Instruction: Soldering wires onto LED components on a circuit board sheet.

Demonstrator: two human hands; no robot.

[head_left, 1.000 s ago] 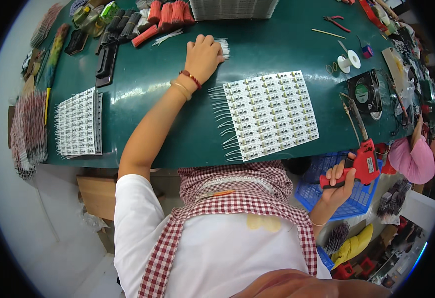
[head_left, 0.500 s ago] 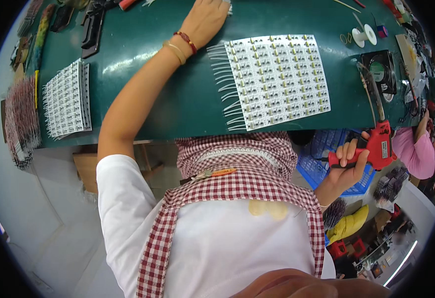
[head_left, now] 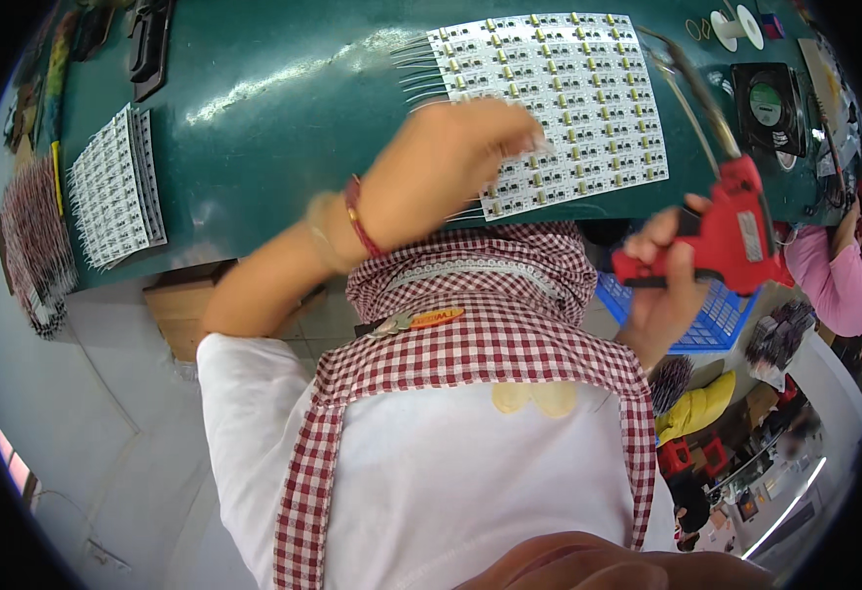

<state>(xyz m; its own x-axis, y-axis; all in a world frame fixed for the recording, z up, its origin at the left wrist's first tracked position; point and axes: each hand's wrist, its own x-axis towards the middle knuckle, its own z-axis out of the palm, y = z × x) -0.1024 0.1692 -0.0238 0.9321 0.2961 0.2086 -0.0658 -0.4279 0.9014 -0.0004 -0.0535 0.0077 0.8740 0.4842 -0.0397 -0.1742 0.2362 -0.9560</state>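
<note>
My right hand (head_left: 672,261) is wrapped round the grip of a red soldering gun (head_left: 748,231). From the gun's front, a metal tip and a thin tube run up beside the right edge of a white sheet of small circuit boards (head_left: 603,118). Over the left half of that sheet is my left hand (head_left: 460,152), blurred by motion. Its fingertips are pinched together, with a tiny whitish bit at them that I cannot make out. Rows of small parts cover the sheet, and thin white wires (head_left: 419,74) stick out from its left edge, partly hidden by my left hand.
Stacked board sheets (head_left: 116,187) stand at the table's left, beside a bundle of thin wires (head_left: 35,231). At the right are a white spool (head_left: 736,28) and a black square fan-like unit (head_left: 767,106). A blue basket (head_left: 711,320) is below the table edge, near a co-worker's pink sleeve (head_left: 824,261).
My left hand has come from the far side of the table down and right, over the board sheet. The soldering gun has risen, its tip closer to the sheet. The view has shifted slightly.
</note>
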